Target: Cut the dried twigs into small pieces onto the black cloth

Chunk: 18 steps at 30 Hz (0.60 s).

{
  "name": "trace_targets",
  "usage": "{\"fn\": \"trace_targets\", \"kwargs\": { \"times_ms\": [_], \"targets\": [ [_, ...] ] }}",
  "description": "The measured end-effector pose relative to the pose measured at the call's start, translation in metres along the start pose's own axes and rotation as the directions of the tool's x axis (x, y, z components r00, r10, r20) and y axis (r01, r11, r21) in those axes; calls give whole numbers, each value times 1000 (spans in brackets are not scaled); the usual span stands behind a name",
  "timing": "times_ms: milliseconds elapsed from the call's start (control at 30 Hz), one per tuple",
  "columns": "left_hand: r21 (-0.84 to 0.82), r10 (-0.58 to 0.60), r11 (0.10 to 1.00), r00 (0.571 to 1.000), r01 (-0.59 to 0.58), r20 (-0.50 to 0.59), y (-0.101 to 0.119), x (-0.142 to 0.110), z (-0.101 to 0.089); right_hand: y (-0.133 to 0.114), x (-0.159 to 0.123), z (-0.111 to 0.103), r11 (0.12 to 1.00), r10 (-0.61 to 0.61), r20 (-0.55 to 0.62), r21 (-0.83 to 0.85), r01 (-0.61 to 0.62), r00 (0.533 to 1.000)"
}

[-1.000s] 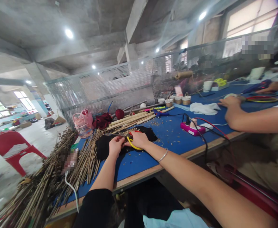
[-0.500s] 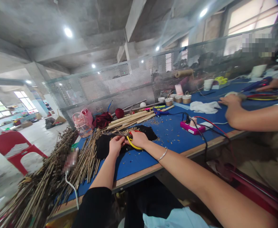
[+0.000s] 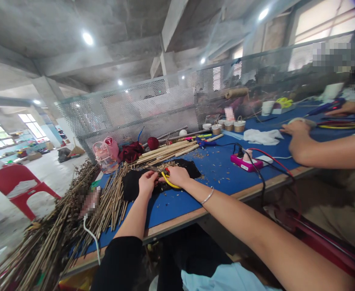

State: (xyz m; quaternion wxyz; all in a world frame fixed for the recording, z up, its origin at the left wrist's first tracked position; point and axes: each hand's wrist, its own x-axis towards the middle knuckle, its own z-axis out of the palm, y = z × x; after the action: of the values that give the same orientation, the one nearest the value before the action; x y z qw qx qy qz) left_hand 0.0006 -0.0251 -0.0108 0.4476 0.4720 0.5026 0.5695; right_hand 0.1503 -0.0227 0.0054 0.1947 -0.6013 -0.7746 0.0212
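My right hand (image 3: 179, 176) is wrapped round a pair of cutters with yellow and red handles (image 3: 171, 184), its metal jaws pointing left. Close by those jaws, the fingers of my left hand (image 3: 147, 184) are pinched together; what they hold is too small and covered to make out. Both hands are over a black cloth (image 3: 130, 188) on the blue table (image 3: 165, 206). Small cut bits of stem (image 3: 164, 166) lie on the cloth behind the hands.
Thin dry stems (image 3: 112, 206) are piled at the left. Behind the cloth lie peeled sticks (image 3: 165, 152), dark red fabric (image 3: 131, 152) and a pink clear container (image 3: 106, 155). A purple power strip (image 3: 246, 162) with cables sits right. A co-worker's hand (image 3: 298, 127) rests farther right.
My left fingers and the cutters have shifted slightly by the cloth. The grip of my right hand on the cutters stays. The view has tilted a little.
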Motion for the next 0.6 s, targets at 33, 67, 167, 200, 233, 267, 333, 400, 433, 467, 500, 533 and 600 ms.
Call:
{"fn": "trace_targets", "kwargs": {
  "times_ms": [33,67,167,200,233,267,333,400,433,467,500,533,600],
  "targets": [
    [4,6,1000,1000,-6,-12,0,0,0,0,-1,0,1000,2,-6,-4,-2,1000],
    [7,12,1000,1000,-12,-23,0,0,0,-1,-1,0,1000,1,-12,-7,-1,1000],
    [10,24,1000,999,-23,-42,1,-2,0,-1,-2,0,1000,-5,-15,-8,5,1000],
    [8,26,1000,999,-25,-45,1,-2,0,-2,-2,0,1000,-11,-11,-4,11,1000],
    [4,26,1000,999,-25,-46,2,-2,0,-2,-2,0,1000,-17,-7,0,17,1000],
    [-3,22,1000,999,-23,-44,2,-2,0,-2,-2,0,1000,-22,-3,3,22,1000],
    [-21,3,1000,1000,-4,-26,2,-2,0,-2,-1,-1,1000,-23,-4,9,23,1000],
    [-41,-24,999,1000,24,2,1,-1,0,-2,0,-1,1000,-17,-16,15,17,1000],
    [-51,-37,998,999,37,16,0,0,0,-2,0,-2,1000,-12,-21,19,12,1000],
    [-60,-46,997,999,47,27,-1,0,0,-2,0,-2,1000,-5,-25,24,6,1000],
    [-67,-52,996,998,54,36,-1,1,0,-2,0,-3,1000,3,-23,28,-2,1000],
    [-73,-56,996,998,59,43,-2,1,1,-1,0,-3,999,11,-17,31,-11,1000],
    [-83,-60,995,997,64,50,-2,1,1,-1,0,-3,999,20,-4,38,-20,1000]
  ]
}}
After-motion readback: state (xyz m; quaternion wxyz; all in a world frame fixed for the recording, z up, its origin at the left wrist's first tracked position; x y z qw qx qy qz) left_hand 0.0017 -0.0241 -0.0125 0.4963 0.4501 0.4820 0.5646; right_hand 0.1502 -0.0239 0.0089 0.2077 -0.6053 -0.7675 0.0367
